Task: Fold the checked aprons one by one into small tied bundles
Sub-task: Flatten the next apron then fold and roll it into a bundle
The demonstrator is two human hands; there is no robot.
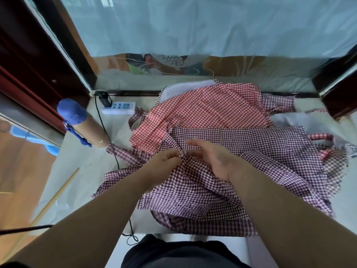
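A purple-and-white checked apron (241,151) lies spread and rumpled across the near half of the white table (92,163). Behind it lies a red-and-white checked apron (208,109), partly under the purple one. My left hand (166,159) pinches a fold or strap of the purple apron at its middle. My right hand (210,157) is beside it, fingers curled toward the same fold and touching the cloth; its fingertips are blurred. More checked cloth (278,101) pokes out at the back right.
A cardboard tube with a blue cloth cap (81,122) stands at the left. A white power strip (118,108) with a black plug and cable lies behind it. A thin wooden stick (58,194) lies along the left edge. Window glass stands at the back.
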